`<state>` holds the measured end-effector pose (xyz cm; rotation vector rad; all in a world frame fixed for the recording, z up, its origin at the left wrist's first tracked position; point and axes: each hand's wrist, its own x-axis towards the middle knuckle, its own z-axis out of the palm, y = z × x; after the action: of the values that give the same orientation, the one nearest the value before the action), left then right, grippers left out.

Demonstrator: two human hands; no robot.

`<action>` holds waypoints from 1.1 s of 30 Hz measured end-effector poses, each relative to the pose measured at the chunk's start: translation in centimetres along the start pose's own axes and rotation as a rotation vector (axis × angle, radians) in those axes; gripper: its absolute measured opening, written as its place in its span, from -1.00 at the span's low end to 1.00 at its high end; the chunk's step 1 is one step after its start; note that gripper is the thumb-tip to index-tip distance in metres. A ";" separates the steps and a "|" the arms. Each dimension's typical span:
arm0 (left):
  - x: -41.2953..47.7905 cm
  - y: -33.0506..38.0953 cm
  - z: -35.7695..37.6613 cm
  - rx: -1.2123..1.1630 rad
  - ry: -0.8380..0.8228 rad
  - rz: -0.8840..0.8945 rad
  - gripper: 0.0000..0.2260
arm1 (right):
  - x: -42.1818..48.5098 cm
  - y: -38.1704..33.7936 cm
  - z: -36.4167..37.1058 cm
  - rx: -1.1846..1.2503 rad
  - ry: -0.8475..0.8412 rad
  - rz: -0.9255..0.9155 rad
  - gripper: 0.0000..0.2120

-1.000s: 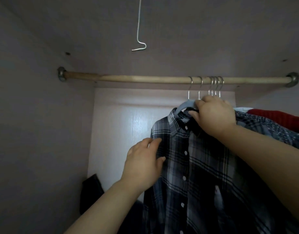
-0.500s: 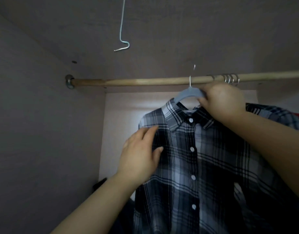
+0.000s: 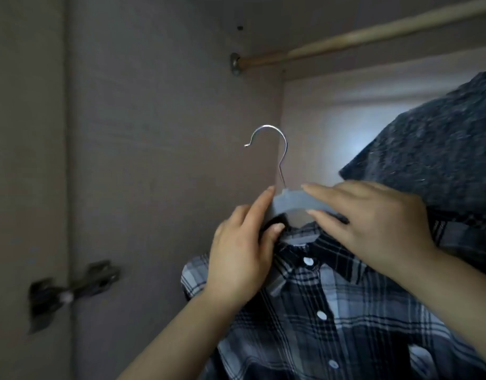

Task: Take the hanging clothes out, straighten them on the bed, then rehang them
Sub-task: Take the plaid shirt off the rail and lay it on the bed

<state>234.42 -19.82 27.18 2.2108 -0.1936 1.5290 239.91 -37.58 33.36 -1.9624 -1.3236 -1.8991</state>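
My left hand point(image 3: 242, 259) wraps its fingers round the left shoulder of the pale hanger point(image 3: 296, 201), and my right hand point(image 3: 373, 223) pinches the other arm. This keeps the plaid shirt point(image 3: 332, 311) level, its hook point(image 3: 272, 144) free and well below the rod point(image 3: 373, 34). A dark knit garment point(image 3: 442, 149) crowds my right wrist and could snag, I reckon; a door hinge point(image 3: 72, 289) sits at left.
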 end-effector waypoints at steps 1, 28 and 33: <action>-1.7 -0.7 -0.9 0.019 0.003 -0.025 -0.55 | -0.7 -1.4 0.7 0.054 0.005 -0.007 -0.70; -35.6 11.4 -37.3 1.278 0.358 -0.627 -0.73 | -3.2 -46.1 -8.8 1.502 0.082 -0.210 -0.62; -40.3 15.6 -45.7 1.456 0.453 -0.755 -0.70 | -0.6 -55.3 -15.4 1.596 0.074 -0.305 -0.62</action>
<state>174.59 -19.35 7.86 2.0598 2.1947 1.7532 193.47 -13.27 9.87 -0.8140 -2.0769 -0.3690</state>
